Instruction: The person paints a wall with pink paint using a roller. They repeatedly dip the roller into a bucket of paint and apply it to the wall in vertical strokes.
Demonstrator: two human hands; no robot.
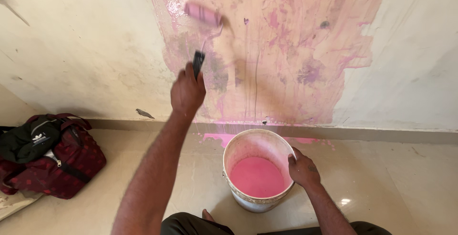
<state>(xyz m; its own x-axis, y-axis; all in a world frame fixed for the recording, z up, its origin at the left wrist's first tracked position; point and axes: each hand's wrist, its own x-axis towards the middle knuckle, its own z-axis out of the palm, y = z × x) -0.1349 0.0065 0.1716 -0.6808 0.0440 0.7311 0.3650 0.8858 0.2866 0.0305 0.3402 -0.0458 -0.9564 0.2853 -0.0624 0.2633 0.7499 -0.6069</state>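
Your left hand is closed around the black handle of the paint roller, and the roller's pink sleeve is up against the wall, at the upper left edge of the wet pink patch. The sleeve looks blurred, so judge its contact by feel as much as by sight. Your right hand grips the right rim of the white bucket, fingers curled over the edge; the bucket stands on the floor just in front of the skirting, with pink paint low in it.

To roll well here:
1. Keep the handle angled so the whole sleeve lies flat on the wall, not on 1 end.
2. Press evenly and lightly; the thin drips running down under the patch suggest the paint is runny, so catch those runs with the roller.
3. Overlap into the wet edge on the left, where bare plaster meets pink.
4. Keep the bucket steadied as you have it, since some paint already lies spilled on the floor behind it.

The red and black bag lies well apart to the left.
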